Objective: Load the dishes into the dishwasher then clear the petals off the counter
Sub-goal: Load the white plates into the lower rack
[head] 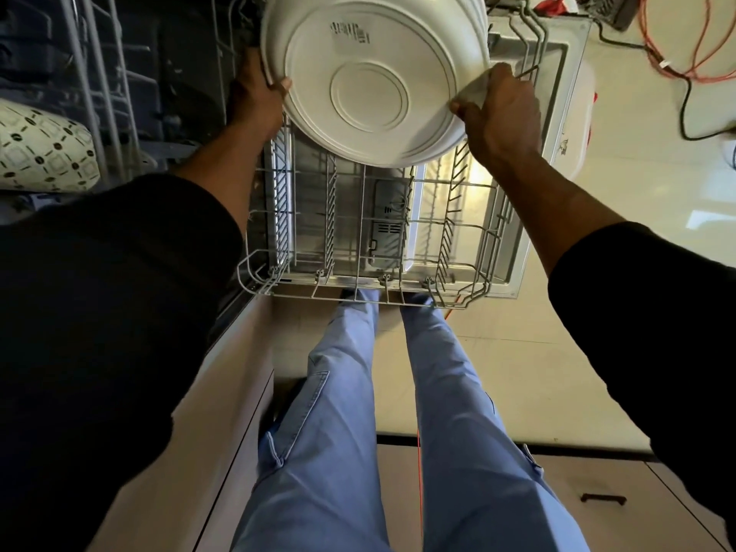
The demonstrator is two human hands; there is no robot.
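Right of the right hand, an orange cable and a black cord lay looped on the pale floor. Left of the left hand sat a patterned cushion. Below both hands stood a wooden cabinet with a dark handle.

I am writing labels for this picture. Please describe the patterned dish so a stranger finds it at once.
Start at the pulled-out lower rack, then look far left to the upper rack. The patterned dish lies there; unlike the plain white plates in both hands, it carries dark dots and squares.
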